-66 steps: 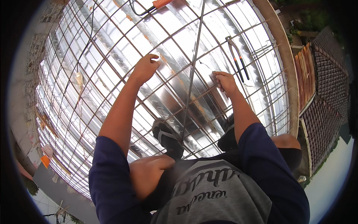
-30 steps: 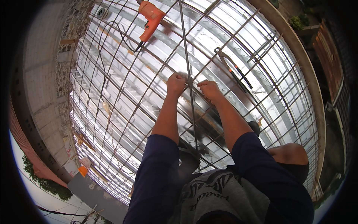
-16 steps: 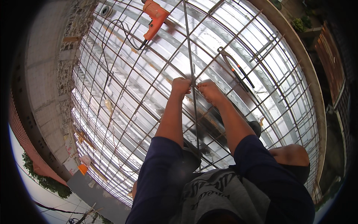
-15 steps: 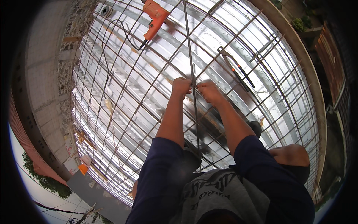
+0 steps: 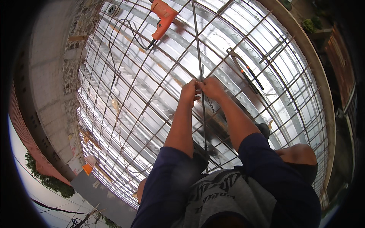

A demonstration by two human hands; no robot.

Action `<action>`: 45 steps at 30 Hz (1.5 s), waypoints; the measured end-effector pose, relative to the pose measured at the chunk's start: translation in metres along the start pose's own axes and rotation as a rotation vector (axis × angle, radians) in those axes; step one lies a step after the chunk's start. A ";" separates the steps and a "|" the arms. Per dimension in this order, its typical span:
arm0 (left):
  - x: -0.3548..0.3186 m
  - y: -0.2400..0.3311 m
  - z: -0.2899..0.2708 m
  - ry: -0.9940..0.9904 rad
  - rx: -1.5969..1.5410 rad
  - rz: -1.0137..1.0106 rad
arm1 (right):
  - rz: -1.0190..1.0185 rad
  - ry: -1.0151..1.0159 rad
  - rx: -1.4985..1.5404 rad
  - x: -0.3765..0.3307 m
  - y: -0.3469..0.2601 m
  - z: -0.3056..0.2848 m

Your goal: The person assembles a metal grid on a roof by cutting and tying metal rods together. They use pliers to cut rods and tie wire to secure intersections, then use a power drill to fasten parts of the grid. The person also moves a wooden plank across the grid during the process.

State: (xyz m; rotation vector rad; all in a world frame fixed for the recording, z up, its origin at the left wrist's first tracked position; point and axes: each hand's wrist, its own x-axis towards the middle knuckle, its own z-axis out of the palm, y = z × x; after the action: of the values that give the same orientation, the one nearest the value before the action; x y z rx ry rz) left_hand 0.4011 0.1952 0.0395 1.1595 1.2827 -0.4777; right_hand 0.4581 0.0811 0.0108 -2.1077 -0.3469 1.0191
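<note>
Both hands meet at one crossing of the dark steel reinforcing-bar grid (image 5: 152, 114), which lies over shiny corrugated metal decking (image 5: 228, 41). The left hand (image 5: 189, 92) has its fingers curled and pressed together around the long straight steel rod (image 5: 198, 49) that runs up the middle of the view from the person's lap to the top edge. The right hand (image 5: 213, 88) sits just beside it, knuckles touching the left hand, fingers folded in at the same crossing; whether a tie wire is pinched between the fingertips cannot be told. The rod passes between the two hands and lies on top of the grid.

An orange electric drill (image 5: 164, 13) rests on the grid well above the hands, its black cord (image 5: 114, 57) trailing down to the left. A long-handled dark metal plier-like tool with red marks (image 5: 243, 70) lies on the bars up and to the right of the right hand. The person squats on the grid, in dark blue sleeves (image 5: 167, 182) and a grey printed shirt, with a bare knee (image 5: 298, 154) at the right. A rough concrete wall (image 5: 49, 76) borders the deck on the left
</note>
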 end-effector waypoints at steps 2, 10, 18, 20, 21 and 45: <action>-0.005 -0.008 0.004 -0.005 -0.075 -0.041 | 0.011 -0.005 -0.014 0.007 0.010 0.004; -0.008 -0.052 0.020 -0.279 -0.381 -0.137 | 0.040 -0.112 0.056 0.015 0.012 0.000; -0.029 -0.015 0.006 -0.133 0.039 -0.079 | 0.019 -0.025 -0.075 0.025 0.011 -0.001; -0.026 -0.008 -0.009 -0.139 0.043 -0.082 | 0.028 -0.062 -0.035 0.023 0.007 -0.005; -0.025 -0.006 -0.015 -0.126 0.019 -0.075 | 0.041 -0.098 0.006 0.021 0.007 -0.009; 0.036 0.050 0.015 -0.322 1.977 0.628 | 0.260 -0.113 0.593 -0.041 -0.053 0.032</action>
State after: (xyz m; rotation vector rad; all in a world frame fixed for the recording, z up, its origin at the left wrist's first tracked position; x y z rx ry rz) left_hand 0.4602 0.2134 0.0249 2.7141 -0.3268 -1.4369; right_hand 0.4115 0.1123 0.0593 -1.5824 0.1713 1.2140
